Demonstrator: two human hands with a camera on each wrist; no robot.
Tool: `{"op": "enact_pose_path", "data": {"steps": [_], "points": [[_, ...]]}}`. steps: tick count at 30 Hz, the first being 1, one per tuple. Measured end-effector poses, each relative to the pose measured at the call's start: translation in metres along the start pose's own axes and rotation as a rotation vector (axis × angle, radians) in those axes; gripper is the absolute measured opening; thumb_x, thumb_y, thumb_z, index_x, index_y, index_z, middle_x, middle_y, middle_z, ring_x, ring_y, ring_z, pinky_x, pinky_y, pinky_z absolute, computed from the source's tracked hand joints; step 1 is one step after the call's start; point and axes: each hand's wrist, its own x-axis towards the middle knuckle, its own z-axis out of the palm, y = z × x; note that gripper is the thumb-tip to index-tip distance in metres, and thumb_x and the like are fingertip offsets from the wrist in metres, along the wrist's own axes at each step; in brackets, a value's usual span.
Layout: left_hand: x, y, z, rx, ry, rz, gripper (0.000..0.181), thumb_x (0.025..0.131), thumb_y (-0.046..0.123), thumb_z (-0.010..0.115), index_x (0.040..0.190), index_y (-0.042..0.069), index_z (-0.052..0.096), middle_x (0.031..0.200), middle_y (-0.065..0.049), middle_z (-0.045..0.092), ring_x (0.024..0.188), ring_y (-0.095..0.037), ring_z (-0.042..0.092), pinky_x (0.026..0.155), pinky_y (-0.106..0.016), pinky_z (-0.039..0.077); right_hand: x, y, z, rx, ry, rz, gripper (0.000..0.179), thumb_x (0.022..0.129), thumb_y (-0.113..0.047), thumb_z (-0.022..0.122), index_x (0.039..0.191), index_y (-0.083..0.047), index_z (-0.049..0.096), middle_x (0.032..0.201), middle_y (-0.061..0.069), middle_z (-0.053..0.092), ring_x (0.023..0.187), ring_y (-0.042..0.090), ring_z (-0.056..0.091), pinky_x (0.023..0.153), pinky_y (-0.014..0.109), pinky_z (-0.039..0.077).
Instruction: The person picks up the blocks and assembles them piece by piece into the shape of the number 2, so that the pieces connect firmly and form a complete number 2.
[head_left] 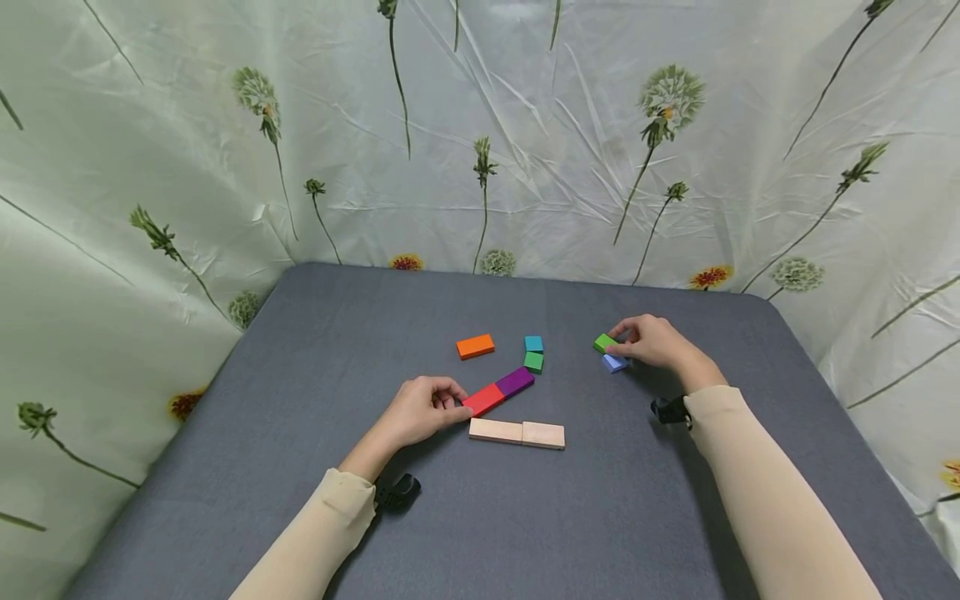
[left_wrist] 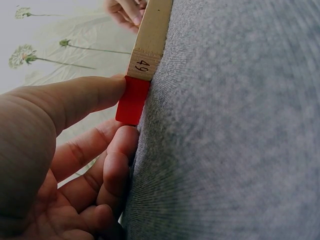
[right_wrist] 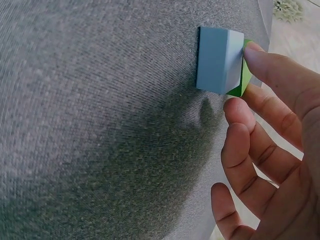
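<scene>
In the head view my left hand [head_left: 422, 408] holds the near end of a red block [head_left: 483, 400] between thumb and fingers. A purple block [head_left: 516, 382] lies end to end with it, slanting away to the right. The left wrist view shows the red block's end [left_wrist: 133, 100] between thumb and fingertips. At the right, my right hand [head_left: 654, 342] pinches a light green block [head_left: 603, 342]. Close on its near side lies a light blue block [head_left: 614, 363]. From the right wrist, the blue block [right_wrist: 213, 60] partly hides the green one [right_wrist: 243, 80].
Two plain wooden blocks [head_left: 517, 432] lie end to end in front of the red block. The left wrist view shows "49" on one wooden block [left_wrist: 150, 40]. Farther back are an orange block [head_left: 476, 347], a teal block [head_left: 533, 343] and a darker green block [head_left: 533, 362]. A flowered curtain [head_left: 450, 208] hangs behind the grey table [head_left: 337, 333].
</scene>
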Motion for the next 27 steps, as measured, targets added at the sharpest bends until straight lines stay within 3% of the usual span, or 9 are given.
{"op": "enact_pose_path", "data": {"steps": [27], "points": [[-0.0008,0.0,-0.0016,0.001,0.004,0.002,0.016,0.089,0.023,0.088,0.098,0.013,0.079,0.075,0.003,0.06,0.068,-0.012,0.05,0.062,-0.024,0.038,0.0098,-0.009,0.0016,-0.039,0.019,0.035,0.037,0.099,-0.029,0.078,0.121,0.0,0.075,0.1,0.015,0.072,0.081,0.023,0.06,0.068,0.033,0.047]]}}
